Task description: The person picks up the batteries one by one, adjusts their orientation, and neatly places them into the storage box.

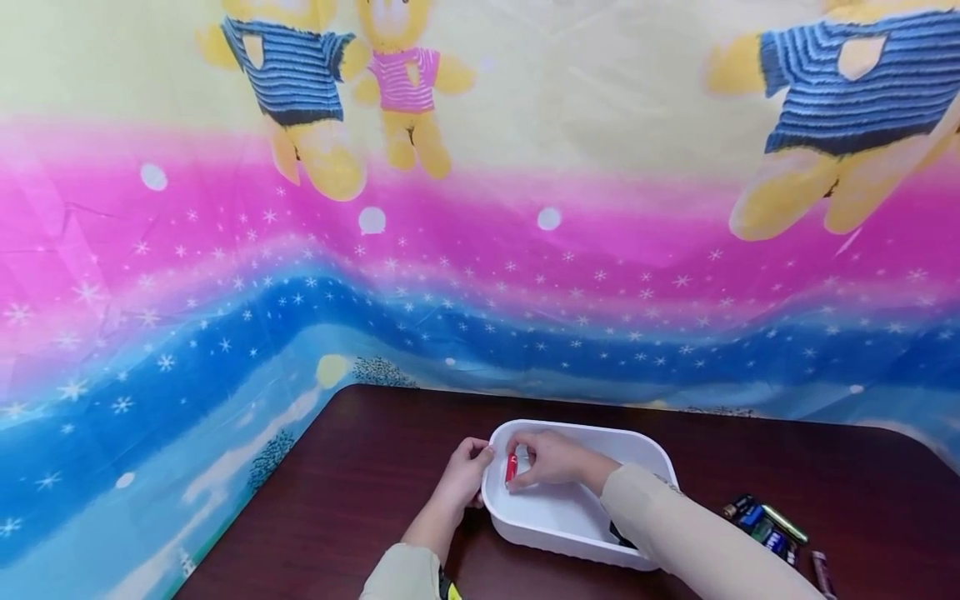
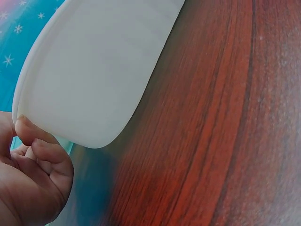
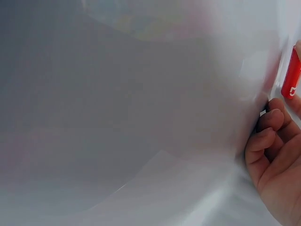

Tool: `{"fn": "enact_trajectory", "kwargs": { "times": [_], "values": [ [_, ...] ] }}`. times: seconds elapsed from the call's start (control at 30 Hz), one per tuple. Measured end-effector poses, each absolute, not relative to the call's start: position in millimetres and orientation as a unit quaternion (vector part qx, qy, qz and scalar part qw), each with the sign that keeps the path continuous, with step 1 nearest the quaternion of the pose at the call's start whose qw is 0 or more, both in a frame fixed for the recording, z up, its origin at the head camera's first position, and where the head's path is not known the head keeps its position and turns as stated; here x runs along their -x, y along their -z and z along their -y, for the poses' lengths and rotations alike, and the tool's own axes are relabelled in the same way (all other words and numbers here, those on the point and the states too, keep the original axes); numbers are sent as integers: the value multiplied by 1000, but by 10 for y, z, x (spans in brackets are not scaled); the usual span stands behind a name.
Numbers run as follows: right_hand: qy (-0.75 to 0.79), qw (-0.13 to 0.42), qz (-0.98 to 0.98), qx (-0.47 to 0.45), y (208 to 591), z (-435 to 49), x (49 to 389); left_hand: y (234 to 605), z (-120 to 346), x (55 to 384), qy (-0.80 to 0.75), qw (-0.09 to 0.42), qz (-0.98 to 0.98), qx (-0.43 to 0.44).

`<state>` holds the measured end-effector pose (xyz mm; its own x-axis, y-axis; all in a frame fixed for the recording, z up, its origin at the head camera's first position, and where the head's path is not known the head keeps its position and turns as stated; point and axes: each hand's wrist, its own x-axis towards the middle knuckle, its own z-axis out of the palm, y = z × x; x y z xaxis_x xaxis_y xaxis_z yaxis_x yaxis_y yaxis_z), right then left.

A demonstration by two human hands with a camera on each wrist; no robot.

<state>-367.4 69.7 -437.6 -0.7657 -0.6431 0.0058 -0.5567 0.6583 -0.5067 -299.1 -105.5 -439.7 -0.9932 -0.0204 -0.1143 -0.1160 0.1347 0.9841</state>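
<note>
Pinching a red battery (image 1: 512, 469) by its ends between thumb and finger of the right hand (image 1: 557, 457), parted just enough to fit it, inside a white plastic tub (image 1: 562, 542) near its left end. Hanging onto that end with curled fingers of the left hand (image 1: 460, 475). Also got loose batteries (image 1: 768, 527) on the table (image 1: 382, 454).

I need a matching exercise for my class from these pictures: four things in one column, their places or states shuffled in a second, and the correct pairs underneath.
Column 1
1. Left hand
2. Right hand
3. Small cylinder
4. Group of batteries

Column 2
A. Red, held in a pinch
B. On the table, to the right of the white tub
C. Gripping the tub's rim at its left end
D. Reaching down inside the tub

Right pairs: 1-C, 2-D, 3-A, 4-B
</note>
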Motion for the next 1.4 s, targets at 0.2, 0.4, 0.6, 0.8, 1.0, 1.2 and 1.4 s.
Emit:
{"fn": "enact_trajectory", "kwargs": {
  "times": [0.2, 0.4, 0.6, 0.8, 1.0, 1.2, 1.4],
  "values": [
    [243, 81, -907, 335, 4389, -705, 3689, 4399, 1048, 3001, -655, 31, -754, 43],
    [248, 77, -902, 345, 4383, -710, 3681, 4402, 1045, 3000, -654, 17, -755, 39],
    [253, 99, -896, 351, 4346, -727, 3679, 4398, 1040, 3018, -640, -1, -768, 35],
    [230, 150, -894, 354, 4223, -749, 3675, 4364, 1053, 3019, -627, 12, -778, 43],
    [236, 210, -894, 318, 4052, -844, 3672, 4352, 1045, 3028, -632, 20, -774, 45],
    [276, 226, -884, 303, 3807, -981, 3603, 4335, 1050, 3029, -632, 23, -774, 38],
    [288, 222, -879, 308, 3613, -1110, 3558, 4337, 1068, 3034, -627, 26, -778, 37]
  ]
}}
